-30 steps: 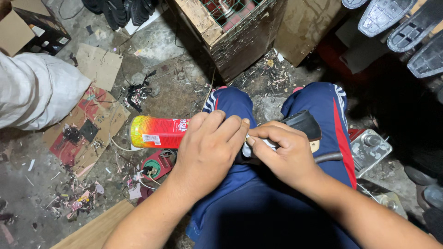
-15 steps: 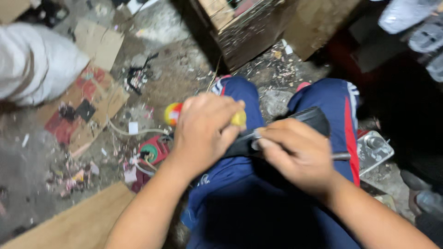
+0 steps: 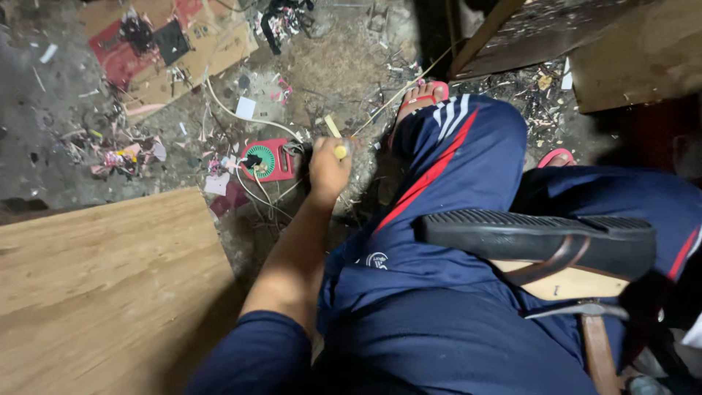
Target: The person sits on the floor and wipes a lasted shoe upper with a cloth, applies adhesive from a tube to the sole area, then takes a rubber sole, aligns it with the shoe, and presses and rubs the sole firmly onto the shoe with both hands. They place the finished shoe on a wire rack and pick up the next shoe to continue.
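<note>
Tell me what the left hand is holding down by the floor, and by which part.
The left hand grips a small yellow-tipped object; what it is and which part is gripped cannot be told.

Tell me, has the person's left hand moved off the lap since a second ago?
Yes. The left hand has left the blue trousers and reached down to the littered floor, beside the red device, holding something yellow-tipped.

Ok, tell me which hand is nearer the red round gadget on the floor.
Left. The left hand is down by the floor just right of the red round gadget, gripping a small yellow-tipped item. The right hand is out of view.
</note>
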